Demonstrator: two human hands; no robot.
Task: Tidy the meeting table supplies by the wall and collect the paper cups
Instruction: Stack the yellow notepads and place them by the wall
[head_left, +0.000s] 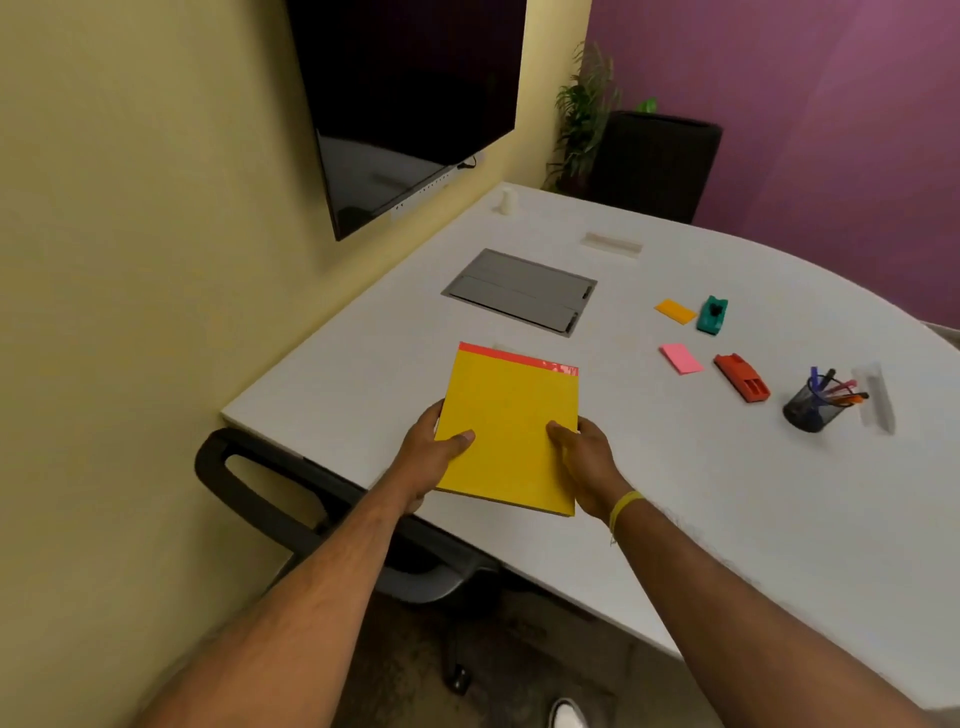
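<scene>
Near front edge of table (363, 374), wall side: yellow pad (506, 431) gripped at both lower sides, left hand (431, 452) and right hand (587, 462), thumbs on top, fingers underneath. Lifted or resting, cannot tell. Grey hatch (519, 291) beyond pad's red top edge. Paper cup (508, 200) well apart, far corner by wall. Pink notes (681, 358), red stapler (742, 378), pen cup (808, 408) off to right. Chair (270, 493) tucked under near edge.

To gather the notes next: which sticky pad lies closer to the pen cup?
The pink pad, beside the red stapler; the orange pad lies farther back, by the green holder.
</scene>
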